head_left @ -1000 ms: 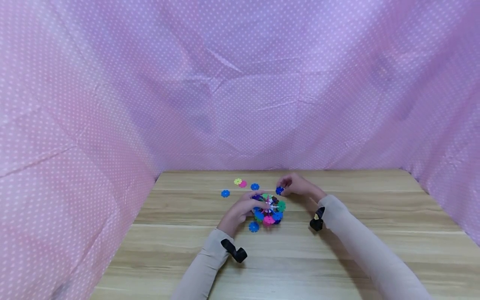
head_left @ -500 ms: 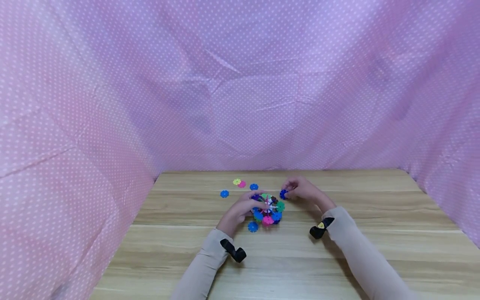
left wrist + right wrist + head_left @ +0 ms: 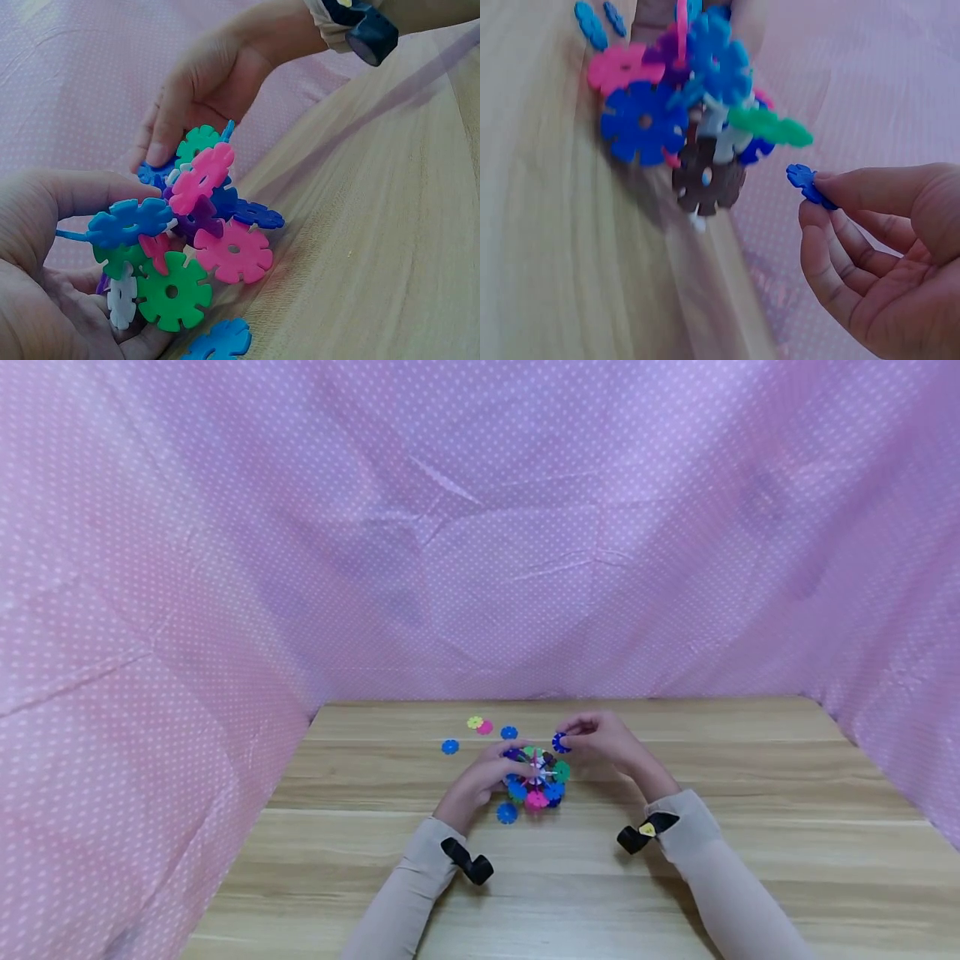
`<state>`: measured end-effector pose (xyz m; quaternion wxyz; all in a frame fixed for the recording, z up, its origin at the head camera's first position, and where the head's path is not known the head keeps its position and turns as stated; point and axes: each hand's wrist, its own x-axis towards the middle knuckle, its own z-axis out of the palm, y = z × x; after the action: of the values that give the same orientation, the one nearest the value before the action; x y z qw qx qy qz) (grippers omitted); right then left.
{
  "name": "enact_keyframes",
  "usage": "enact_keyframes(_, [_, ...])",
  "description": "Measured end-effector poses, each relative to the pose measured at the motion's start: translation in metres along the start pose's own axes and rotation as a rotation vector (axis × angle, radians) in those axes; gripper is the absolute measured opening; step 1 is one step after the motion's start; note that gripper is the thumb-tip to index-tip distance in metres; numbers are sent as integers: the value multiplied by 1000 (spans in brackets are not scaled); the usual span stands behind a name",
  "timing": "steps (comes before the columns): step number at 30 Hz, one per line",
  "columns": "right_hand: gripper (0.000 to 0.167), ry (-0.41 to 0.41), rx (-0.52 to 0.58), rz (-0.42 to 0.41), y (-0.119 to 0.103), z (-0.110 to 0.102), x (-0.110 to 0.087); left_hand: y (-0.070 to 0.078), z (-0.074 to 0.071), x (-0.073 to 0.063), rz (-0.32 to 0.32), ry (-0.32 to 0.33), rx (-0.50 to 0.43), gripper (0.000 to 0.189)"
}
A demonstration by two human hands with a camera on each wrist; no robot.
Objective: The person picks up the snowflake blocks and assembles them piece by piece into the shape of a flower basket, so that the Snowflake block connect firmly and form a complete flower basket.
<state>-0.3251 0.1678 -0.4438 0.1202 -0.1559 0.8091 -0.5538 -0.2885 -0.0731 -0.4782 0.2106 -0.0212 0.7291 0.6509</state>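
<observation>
My left hand (image 3: 486,774) grips a ball-like cluster of interlocked plastic snowflake discs (image 3: 537,795), low over the table. Green, pink, blue, purple, white and brown discs stick out of it at many angles, as the left wrist view shows with a green disc (image 3: 174,291) and a pink disc (image 3: 234,251) in front. Just to the right and behind the cluster, my right hand (image 3: 604,742) pinches one dark blue snowflake disc (image 3: 810,185) between thumb and fingertips. A gap separates that disc from the cluster in the right wrist view.
Loose discs lie on the wooden table (image 3: 570,893): a yellow one (image 3: 475,722) overlapping a pink one (image 3: 486,727), two blue ones behind the left hand, and a blue one (image 3: 507,813) in front of the cluster. Pink dotted cloth (image 3: 480,610) walls the back and sides.
With the dark blue disc in it, my right hand moved slightly right and nearer, then back left beside the cluster; the disc turned to face the head camera. My left hand stays put.
</observation>
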Motion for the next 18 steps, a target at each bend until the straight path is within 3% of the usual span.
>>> enact_keyframes(13, [14,-15,-115,-166,-17,13,-7,2,0,-1,3,-3,4,63])
enact_keyframes(18, [10,-11,-180,-175,-18,15,-7,2,0,-1,-5,4,3,63])
